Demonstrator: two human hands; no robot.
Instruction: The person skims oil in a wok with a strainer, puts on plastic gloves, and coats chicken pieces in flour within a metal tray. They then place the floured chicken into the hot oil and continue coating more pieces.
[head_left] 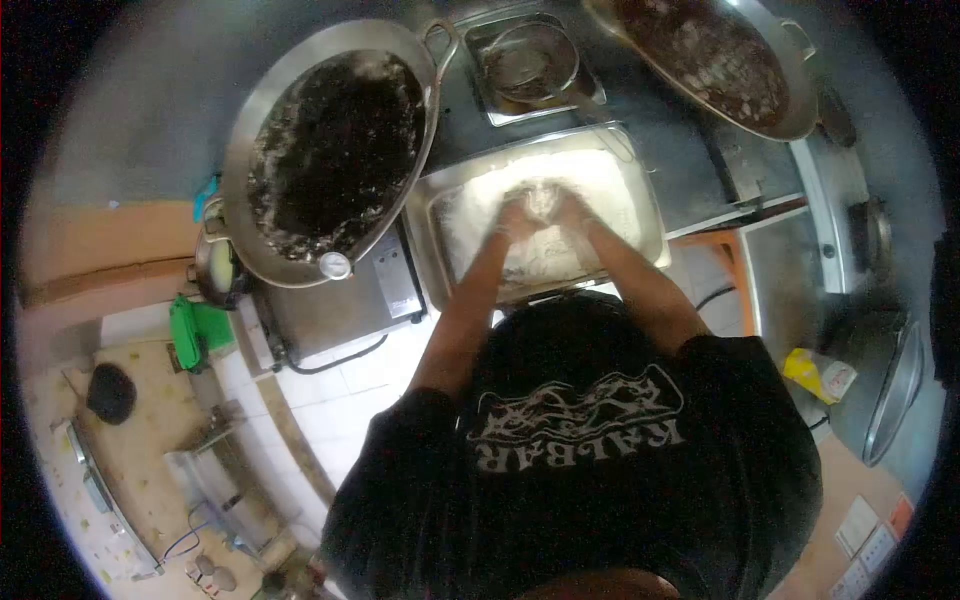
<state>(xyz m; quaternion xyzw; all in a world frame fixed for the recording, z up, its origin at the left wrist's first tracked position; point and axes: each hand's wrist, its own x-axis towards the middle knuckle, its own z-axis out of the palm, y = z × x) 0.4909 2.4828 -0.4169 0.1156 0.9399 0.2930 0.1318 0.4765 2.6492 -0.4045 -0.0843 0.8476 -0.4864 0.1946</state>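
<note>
While left hand [518,218] and right hand [574,213] clasp a floured piece [543,198], pressing evenly over the tray [652,215] beneath seems wise.

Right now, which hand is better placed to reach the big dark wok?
Probably the left: the left hand sits in the flour tray on the side nearest the wok; the right hand lies beyond it.

White flour [590,185] in silver tray [650,215]; black shirt [570,470] with grey print; dark oil in wok [335,150]; green cloth [185,335]; yellow packet [803,368].
</note>
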